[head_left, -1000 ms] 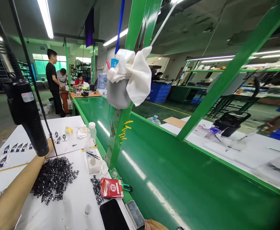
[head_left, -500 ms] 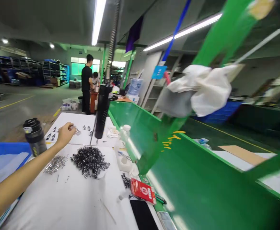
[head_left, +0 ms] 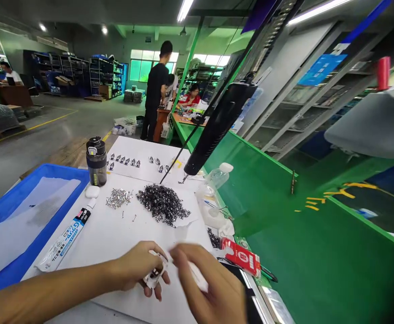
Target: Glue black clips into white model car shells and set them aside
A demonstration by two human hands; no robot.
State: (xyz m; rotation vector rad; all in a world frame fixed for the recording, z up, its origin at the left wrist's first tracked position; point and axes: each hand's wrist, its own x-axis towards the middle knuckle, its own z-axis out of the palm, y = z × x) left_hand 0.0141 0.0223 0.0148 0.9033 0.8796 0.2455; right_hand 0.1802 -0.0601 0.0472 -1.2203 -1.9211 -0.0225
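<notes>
My left hand [head_left: 143,267], above the near part of the white tabletop, has its fingers curled round a small shiny clear-and-dark piece [head_left: 154,275], whose exact kind is unclear. Close to its right is my right hand [head_left: 210,283], smeared by motion. White shows between its thumb and fingers, but I cannot tell whether it holds something. Beyond the hands lie a heap of small black parts [head_left: 163,202] and a smaller pile of silver metal parts [head_left: 118,198]. Small black-and-silver pieces [head_left: 126,161] stand in rows on the far white board.
Left are a blue tray [head_left: 45,225], a glue tube [head_left: 65,240] and a dark drinking bottle [head_left: 96,162]. A black electric screwdriver [head_left: 219,128] hangs above the table. On the right are a red packet [head_left: 242,256], a clear bottle [head_left: 219,175] and a green trough [head_left: 267,216]. People are in the background.
My left hand has drawn back from the far board to the near table, holding a small piece. My right hand has come into view. The camera has turned left, and the hanging screwdriver appears more tilted.
</notes>
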